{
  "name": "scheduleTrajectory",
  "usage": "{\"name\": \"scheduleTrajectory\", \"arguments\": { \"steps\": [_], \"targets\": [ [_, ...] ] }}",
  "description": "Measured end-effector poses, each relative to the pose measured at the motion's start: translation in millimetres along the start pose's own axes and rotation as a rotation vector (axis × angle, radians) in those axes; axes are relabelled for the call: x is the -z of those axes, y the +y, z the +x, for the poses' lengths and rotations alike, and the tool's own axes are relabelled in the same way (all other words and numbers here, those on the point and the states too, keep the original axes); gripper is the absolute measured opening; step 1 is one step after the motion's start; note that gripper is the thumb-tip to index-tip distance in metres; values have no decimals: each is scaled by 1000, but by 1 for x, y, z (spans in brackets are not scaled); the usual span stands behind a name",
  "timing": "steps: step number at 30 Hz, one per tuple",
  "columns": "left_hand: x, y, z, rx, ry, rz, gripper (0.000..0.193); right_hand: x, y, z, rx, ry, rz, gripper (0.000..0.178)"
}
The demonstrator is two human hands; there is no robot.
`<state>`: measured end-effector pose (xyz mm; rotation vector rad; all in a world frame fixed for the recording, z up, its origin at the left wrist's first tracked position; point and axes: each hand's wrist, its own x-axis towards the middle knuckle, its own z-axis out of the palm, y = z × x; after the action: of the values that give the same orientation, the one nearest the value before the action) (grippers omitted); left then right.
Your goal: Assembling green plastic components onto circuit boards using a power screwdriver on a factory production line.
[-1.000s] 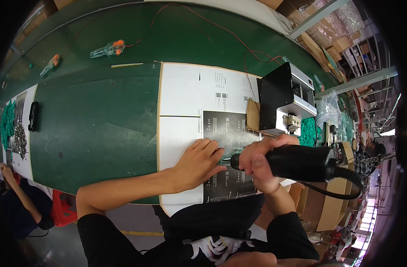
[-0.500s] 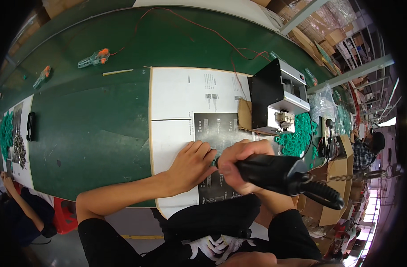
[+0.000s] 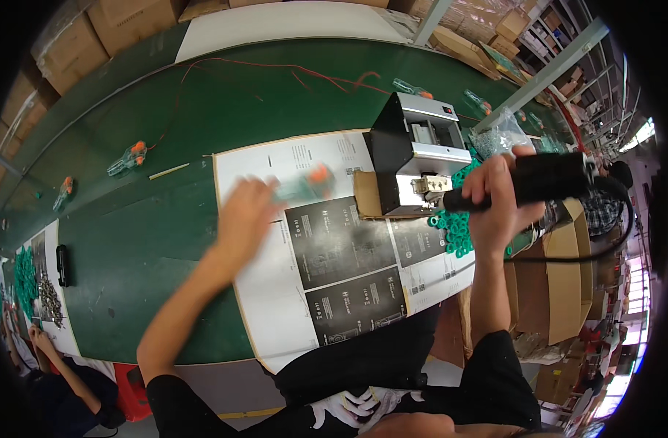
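My right hand (image 3: 493, 208) is wrapped round a black electric screwdriver (image 3: 546, 179), a cable trailing from its rear. The driver lies nearly level, its nose pointing left at the small metal outlet (image 3: 432, 186) on the front of a black-and-silver screw feeder (image 3: 421, 142); I cannot tell whether they touch. My left hand (image 3: 247, 212), smeared by motion, is over the left part of the printed paper mat (image 3: 264, 292). At its fingertips is a blurred translucent green part with an orange end (image 3: 304, 185), seemingly gripped by the green end.
Green rings (image 3: 456, 230) are heaped beside the feeder. Similar green-and-orange parts (image 3: 129, 158) lie on the green bench (image 3: 151, 248), with a thin red wire. A cardboard flap (image 3: 366, 195) leans at the feeder's left. Open cartons (image 3: 567, 255) stand right; a co-worker's arm (image 3: 67, 372) shows left.
My right hand has carried the screwdriver right and up from the mat to the feeder's outlet. My left hand has moved left and away from me, and the green-and-orange part now shows.
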<state>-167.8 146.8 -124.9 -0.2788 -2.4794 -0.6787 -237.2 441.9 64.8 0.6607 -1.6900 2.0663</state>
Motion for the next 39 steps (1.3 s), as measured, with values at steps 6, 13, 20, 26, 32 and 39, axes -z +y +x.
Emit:
{"name": "scheduleTrajectory", "arguments": {
  "steps": [6, 13, 20, 26, 32, 39],
  "targets": [
    [-9, -130, 83, 306, -63, -3, 41, 29, 25, 26, -3, 58, -211, 27],
    [-54, -104, 154, 36, 95, -41, 27, 31, 3, 6, -174, -21, -125, 33],
    [-248, -15, 298, -160, -18, -572, 35, 51, -43, -39, -103, -270, 58, 45],
    [-304, -20, 331, -261, -296, -299, 53, 47, -55, -40, -117, -284, 31, 44],
    [-296, 1, 331, -88, -276, -33, 53, 55, -42, -40, -116, -234, 64, 43],
    [-291, -2, 324, 5, -271, -94, 41, 53, -31, -39, -107, -297, 54, 44]
  ]
}}
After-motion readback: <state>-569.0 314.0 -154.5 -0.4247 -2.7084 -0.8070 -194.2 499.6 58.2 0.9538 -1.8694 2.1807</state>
